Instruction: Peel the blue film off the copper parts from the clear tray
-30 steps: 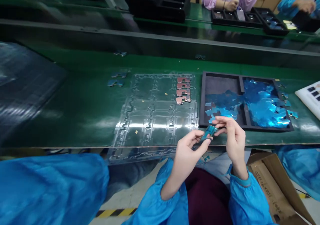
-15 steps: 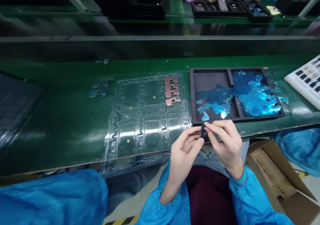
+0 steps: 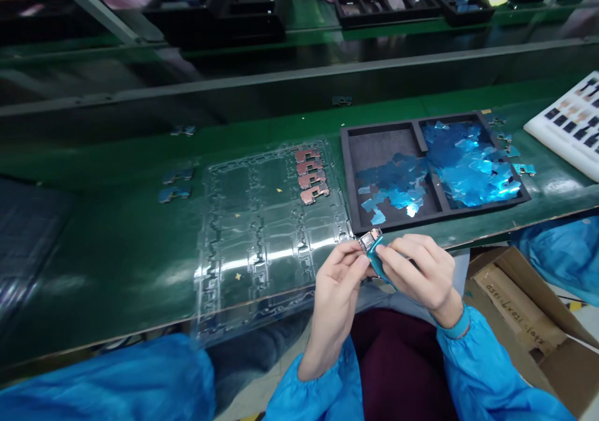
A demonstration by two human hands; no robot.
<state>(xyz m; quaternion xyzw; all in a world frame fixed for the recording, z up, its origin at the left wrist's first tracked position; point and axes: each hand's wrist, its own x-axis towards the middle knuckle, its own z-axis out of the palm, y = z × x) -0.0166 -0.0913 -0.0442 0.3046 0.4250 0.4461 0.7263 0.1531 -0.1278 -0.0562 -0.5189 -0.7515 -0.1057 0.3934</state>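
The board [image 3: 367, 240] is held in the air just off the near left corner of the black tray [image 3: 384, 141]. The left hand [image 3: 337, 284] pinches it between thumb and forefinger, its other fingers curled in behind. The right hand [image 3: 418, 271] has its fingers close together, bent, with the fingertips against the blue film [image 3: 377, 265] on the board; its thumb is hidden, so whether it pinches the film I cannot tell. The board is tilted; its upper end shows silver and copper patches, while the film runs down its right side as a shiny bent strip. How much of it sticks I cannot tell.

Blue scraps [image 3: 472, 165] lie in both compartments of the tray, heaped in the right one. Left of the tray is a clear blister [image 3: 234, 234] with four pinkish boards [image 3: 312, 181] in a column. Farther left are blue boards [image 3: 175, 194]; right of the tray, a white panel [image 3: 571, 128].
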